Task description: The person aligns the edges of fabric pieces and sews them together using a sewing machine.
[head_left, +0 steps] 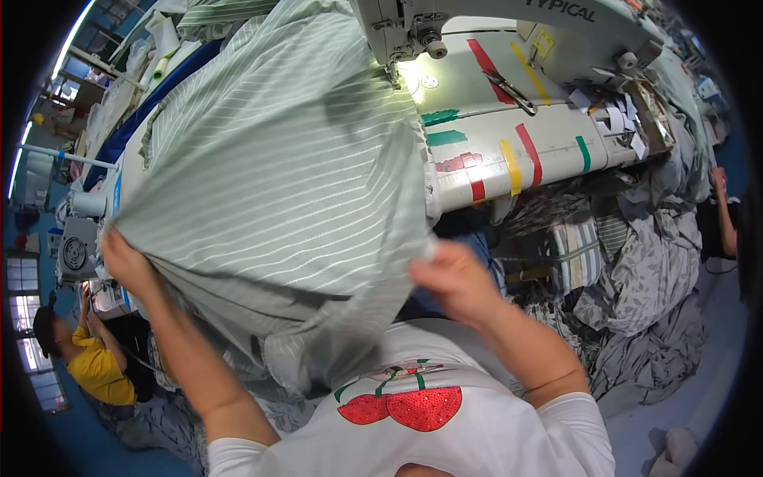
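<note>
A large sheet of grey-green fabric [270,199] with white stripes is spread across the sewing machine table and hangs down toward my lap. My left hand [129,264] grips its edge at the far left, the fingers closed on the cloth. On the other side my right hand [458,280], smeared by motion, pinches the cloth's right edge. Between the two hands the fabric is pulled out wide. Its right border runs up to the needle area of the sewing machine [405,36], where a lamp lights the presser foot.
Thread snips [513,93] lie on the machine bed [548,127] among coloured tape strips. Fabric scraps [620,119] are heaped at its right end. Leaf-patterned cloth [644,278] is piled at the right. A co-worker in a yellow shirt [103,370] sits at lower left.
</note>
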A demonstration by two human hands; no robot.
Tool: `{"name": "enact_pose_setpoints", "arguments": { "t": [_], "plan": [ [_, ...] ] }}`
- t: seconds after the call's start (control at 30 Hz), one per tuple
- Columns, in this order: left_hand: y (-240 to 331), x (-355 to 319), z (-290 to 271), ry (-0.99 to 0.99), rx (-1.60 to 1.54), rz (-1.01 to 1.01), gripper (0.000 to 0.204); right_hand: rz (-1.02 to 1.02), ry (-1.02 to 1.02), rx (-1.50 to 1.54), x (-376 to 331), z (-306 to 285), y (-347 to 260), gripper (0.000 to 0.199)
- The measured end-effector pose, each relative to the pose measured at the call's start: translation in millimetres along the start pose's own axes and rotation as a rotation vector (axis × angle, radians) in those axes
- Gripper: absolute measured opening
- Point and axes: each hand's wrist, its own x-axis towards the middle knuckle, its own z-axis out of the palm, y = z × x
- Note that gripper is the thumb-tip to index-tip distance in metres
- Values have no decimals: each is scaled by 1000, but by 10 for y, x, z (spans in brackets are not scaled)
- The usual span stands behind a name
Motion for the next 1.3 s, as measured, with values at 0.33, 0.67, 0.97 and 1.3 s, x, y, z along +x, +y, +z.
{"name": "enact_pose_setpoints", "arguments": {
  "t": [0.33,0.67,0.97,1.3],
  "plan": [
    [-539,909,834,-301,557,238,29,8,193,-293,-393,-196,-80,27],
    [1281,-361,667,-856,-293,25,48,25,283,-109,220,-743,644,36],
    [246,-680,751,-720,237,410,48,307,-57,-280,113,-491,658,40],
    [2071,-2143,152,-1121,-486,132,32,-436,510,-616,-83,-223,855,21]
  ]
}}
